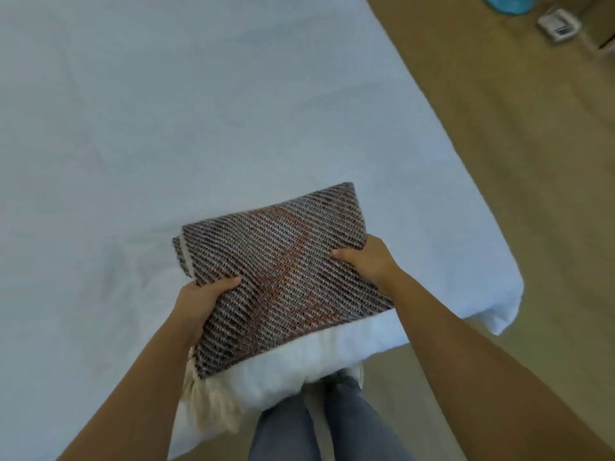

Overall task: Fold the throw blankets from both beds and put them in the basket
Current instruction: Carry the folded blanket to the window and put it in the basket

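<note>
A folded throw blanket (279, 267), woven in dark brown, grey and rust with a cream fringe hanging off its near left end, is held over the near corner of the bed (166, 128). My left hand (199, 302) grips its near left edge, thumb on top. On the right edge my right hand (364, 257) holds it the same way, fingers hidden beneath. The basket is not in view.
The bed's pale blue sheet stretches away to the left and far side. Tan carpet (532, 161) runs along the right. A small white device (559, 24) and a blue object (506, 3) lie on the floor at the far right. My jeans-clad legs (316, 424) stand at the bed's edge.
</note>
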`<action>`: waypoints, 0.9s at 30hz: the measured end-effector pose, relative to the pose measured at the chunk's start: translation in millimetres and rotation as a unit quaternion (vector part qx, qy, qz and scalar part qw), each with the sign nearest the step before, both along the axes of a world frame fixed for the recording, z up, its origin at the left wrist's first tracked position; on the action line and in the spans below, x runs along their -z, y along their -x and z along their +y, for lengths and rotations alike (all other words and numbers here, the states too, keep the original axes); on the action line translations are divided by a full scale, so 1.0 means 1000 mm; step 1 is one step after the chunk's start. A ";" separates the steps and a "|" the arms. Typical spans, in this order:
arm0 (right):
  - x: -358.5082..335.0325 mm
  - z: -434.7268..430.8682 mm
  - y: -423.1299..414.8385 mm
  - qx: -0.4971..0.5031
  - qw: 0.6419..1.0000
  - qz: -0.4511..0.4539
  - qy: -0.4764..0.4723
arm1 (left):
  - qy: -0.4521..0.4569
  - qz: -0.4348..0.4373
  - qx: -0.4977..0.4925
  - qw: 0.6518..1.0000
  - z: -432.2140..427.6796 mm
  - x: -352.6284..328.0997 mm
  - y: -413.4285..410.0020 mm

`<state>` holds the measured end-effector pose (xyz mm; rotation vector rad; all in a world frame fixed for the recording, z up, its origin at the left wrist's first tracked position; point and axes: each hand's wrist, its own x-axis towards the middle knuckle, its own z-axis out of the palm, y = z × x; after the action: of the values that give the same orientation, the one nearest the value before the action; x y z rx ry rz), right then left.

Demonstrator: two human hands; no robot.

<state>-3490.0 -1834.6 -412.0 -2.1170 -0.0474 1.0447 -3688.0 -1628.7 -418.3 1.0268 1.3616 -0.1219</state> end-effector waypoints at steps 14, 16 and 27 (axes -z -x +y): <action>-0.144 -0.432 0.183 0.482 0.857 -0.173 0.052 | -0.015 -0.170 0.562 0.809 -0.364 -0.143 -0.133; -0.155 -0.491 0.236 0.543 0.816 -0.188 0.068 | -0.012 -0.193 0.630 0.752 -0.447 -0.160 -0.126; -0.171 -0.686 0.519 0.828 0.522 -0.176 0.109 | 0.047 -0.242 0.847 0.472 -0.824 -0.180 0.035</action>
<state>-4009.0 -2520.9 -241.4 -1.3924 1.6212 -0.6088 -3723.4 -2452.8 -237.8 1.7564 -0.6530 -1.2464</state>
